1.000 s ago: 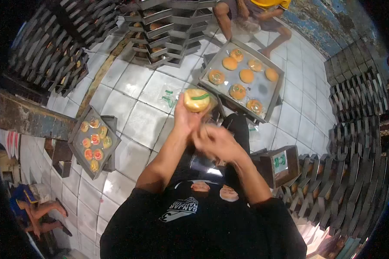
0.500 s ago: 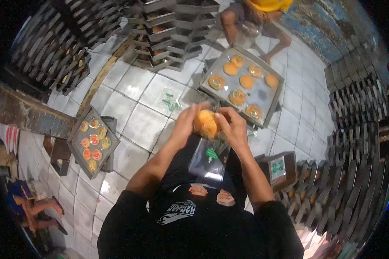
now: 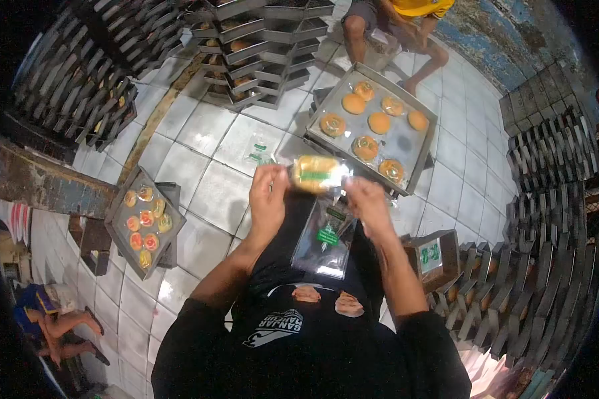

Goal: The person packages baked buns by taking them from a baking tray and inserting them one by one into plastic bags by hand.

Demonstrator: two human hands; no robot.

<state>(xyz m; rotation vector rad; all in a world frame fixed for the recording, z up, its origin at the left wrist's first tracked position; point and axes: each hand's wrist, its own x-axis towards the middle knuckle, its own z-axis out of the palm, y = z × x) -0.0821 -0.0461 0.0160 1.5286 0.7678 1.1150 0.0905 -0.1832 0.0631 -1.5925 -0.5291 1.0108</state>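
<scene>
Wrapped bun (image 3: 316, 174), pale yellow in a clear bag with a green printed band, held up in front of the seated person's lap, between the two hands; it is slightly blurred. The left hand (image 3: 267, 198) has its fingers drawn together, pinching the bag at the bun's left end. The right hand (image 3: 369, 203), blurred too, pinches the bag's other end. Just below, a stack of clear bags (image 3: 324, 239) with green print lies on the dark-clothed lap, under the hem of a black shirt (image 3: 299, 352).

Ahead and to the right, near the right hand, a large metal tray (image 3: 400, 141) carries eight round golden buns, several in clear wrapping. Well off to the left, a smaller tray (image 3: 120, 223) holds small pastries, some topped with red. On the white tiled floor (image 3: 206, 189), near the left hand, lies clear plastic (image 3: 258, 153) with green markings. To the right of the lap stands an open box with a green-printed packet (image 3: 430, 256). Beyond the large tray sits a person in a yellow top (image 3: 422, 8); another, in blue, sits at the far lower left. Stacked metal trays (image 3: 552, 266) line the room.
</scene>
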